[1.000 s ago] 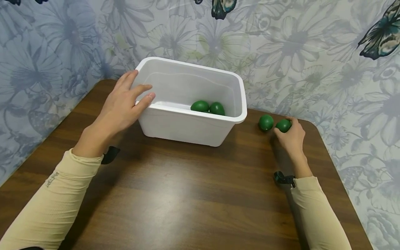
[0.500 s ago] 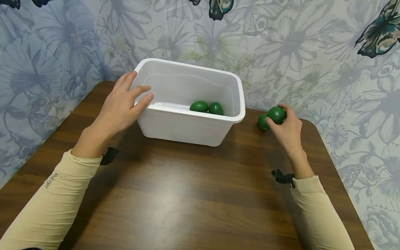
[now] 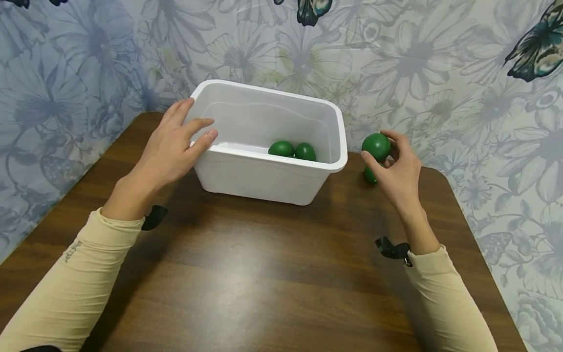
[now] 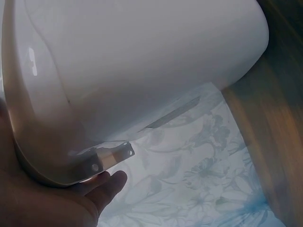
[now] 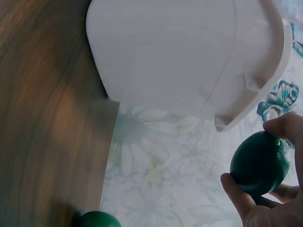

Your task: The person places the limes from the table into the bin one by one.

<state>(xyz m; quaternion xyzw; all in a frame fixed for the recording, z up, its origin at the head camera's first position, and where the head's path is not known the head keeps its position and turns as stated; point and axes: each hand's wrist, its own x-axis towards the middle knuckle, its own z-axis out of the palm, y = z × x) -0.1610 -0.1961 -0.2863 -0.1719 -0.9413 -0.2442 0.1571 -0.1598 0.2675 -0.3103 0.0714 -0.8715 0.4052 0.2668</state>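
A white plastic bin [image 3: 264, 176] stands on the table near the wall, with two green limes [image 3: 281, 148] visible inside it. My left hand [image 3: 169, 144] rests at the bin's left end, fingers spread and fairly straight along the rim. The left wrist view shows fingers [image 4: 111, 189] beside the bin's rim. My right hand [image 3: 398, 168] pinches a dark green, glossy lime [image 5: 260, 163] between thumb and fingers, held up off the table to the right of the bin. Another lime [image 3: 370, 175] lies on the table below it, partly hidden by the held one and the hand.
The brown wooden table [image 3: 246, 274] has rounded back corners. Behind it hangs a wall covering [image 3: 409, 58] with flowers and butterflies, close to the bin's back side. A black wrist strap mount [image 3: 393, 248] sticks out from the right wrist.
My right hand has lifted the lime off the table and carried it up and left, over the other lime. The left hand and the bin stay where they were.
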